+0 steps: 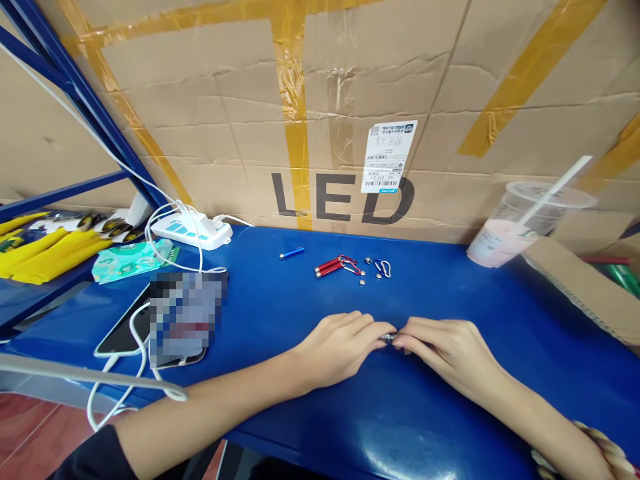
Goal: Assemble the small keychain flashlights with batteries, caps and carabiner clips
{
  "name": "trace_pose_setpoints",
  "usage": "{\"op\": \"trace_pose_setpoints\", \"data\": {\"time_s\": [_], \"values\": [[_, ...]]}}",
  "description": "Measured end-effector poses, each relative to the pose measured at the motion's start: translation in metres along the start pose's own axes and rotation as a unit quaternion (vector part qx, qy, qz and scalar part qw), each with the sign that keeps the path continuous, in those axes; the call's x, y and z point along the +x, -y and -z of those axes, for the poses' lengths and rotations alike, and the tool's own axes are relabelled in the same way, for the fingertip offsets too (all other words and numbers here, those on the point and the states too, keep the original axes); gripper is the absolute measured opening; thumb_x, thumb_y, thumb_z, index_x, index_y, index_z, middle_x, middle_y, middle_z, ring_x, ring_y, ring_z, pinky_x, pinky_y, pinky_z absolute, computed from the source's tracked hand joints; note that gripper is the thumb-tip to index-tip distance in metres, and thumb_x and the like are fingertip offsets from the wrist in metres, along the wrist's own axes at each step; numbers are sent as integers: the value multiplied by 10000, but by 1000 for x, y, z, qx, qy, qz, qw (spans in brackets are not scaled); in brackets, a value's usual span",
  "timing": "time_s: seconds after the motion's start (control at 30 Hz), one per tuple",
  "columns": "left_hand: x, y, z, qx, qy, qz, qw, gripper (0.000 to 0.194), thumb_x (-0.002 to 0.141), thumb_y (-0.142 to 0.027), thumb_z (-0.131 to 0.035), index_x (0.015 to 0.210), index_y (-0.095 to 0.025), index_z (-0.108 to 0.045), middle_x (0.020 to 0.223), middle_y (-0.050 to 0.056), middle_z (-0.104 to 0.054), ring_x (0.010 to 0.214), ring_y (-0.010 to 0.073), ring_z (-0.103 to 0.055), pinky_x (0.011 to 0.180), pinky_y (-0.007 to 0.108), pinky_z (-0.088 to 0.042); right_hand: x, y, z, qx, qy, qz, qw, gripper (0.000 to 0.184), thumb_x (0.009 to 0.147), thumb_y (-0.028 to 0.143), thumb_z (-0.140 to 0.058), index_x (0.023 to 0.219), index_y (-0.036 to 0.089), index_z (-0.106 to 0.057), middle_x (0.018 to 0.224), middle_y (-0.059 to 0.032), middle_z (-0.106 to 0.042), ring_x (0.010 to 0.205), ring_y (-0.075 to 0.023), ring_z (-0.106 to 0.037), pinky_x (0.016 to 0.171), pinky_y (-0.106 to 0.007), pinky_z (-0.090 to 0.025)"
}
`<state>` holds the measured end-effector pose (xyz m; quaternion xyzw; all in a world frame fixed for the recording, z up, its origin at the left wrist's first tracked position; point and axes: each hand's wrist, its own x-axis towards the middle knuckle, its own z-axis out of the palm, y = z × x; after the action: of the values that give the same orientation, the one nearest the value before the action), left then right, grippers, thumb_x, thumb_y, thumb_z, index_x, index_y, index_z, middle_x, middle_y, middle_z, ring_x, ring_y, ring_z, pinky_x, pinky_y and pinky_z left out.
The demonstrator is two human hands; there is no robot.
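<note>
My left hand [347, 347] and my right hand [445, 343] meet over the front of the blue table. Between their fingertips is a small dark, silvery metal cylinder [387, 338], mostly covered by the fingers; it resembles part of a mini flashlight. Both hands are closed on it, one at each end. Beyond them lie two red mini flashlights [329, 268] with a red carabiner clip [351, 265]. A blue metal tube [292, 253] rests to their left. On the right are a blue-and-silver carabiner clip [383, 268], a small silver cap [368, 261] and small round silver pieces [362, 282].
A tall cardboard box [225, 100] stands along the table's back. At right is a plastic cup [515, 227] with a straw, beside a cardboard flap [585, 287]. Left are phones [123, 327] with white cables, a power strip [195, 230], a tissue pack [131, 260] and yellow packages [55, 253].
</note>
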<state>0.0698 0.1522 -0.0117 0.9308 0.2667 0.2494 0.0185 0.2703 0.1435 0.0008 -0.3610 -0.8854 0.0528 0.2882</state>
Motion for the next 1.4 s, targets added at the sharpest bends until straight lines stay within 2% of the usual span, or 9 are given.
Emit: {"op": "trace_pose_setpoints", "data": {"time_s": [0.33,0.63,0.83,0.97,1.2,1.4], "values": [[3,3,0,-30,20,23,999,243,929,-231,-327,1083,-166,-503,880,13,-605,817,118,-565,752,246,-459,0,1,-1,32,18,-39,999,373,915,344,-394,626,180,-566,551,32,-588,487,-60,-554,492,-157,-365],[5,2,3,-22,18,35,999,238,922,-229,-344,1070,-163,-519,894,16,-618,818,127,-569,770,256,-457,1,2,-2,44,17,-71,996,384,900,343,-424,576,179,-550,510,46,-567,462,-49,-533,484,-155,-353],[5,1,2,-74,0,59,996,208,917,-223,-369,1050,-176,-522,984,2,-630,837,112,-565,802,250,-448,0,2,-4,99,30,-107,989,436,924,329,-336,582,166,-552,494,29,-553,455,-62,-524,496,-164,-365],[4,1,2,-81,0,66,995,205,919,-231,-367,1040,-180,-524,987,2,-633,838,108,-566,791,246,-450,0,3,-4,93,28,-116,989,423,919,334,-352,584,161,-543,500,25,-553,456,-64,-517,502,-168,-365],[4,3,2,5,-24,35,999,206,914,-236,-371,1019,-175,-537,898,12,-640,780,140,-560,710,273,-446,2,4,0,12,-39,-85,996,392,914,311,-377,584,159,-526,548,13,-557,504,-67,-507,531,-176,-357],[4,2,0,22,-49,26,998,185,902,-222,-400,1021,-165,-530,848,12,-635,751,141,-554,674,267,-438,-1,6,-1,-22,-98,-71,992,240,865,333,-488,731,168,-601,626,22,-589,473,-46,-473,495,-171,-339]]}}
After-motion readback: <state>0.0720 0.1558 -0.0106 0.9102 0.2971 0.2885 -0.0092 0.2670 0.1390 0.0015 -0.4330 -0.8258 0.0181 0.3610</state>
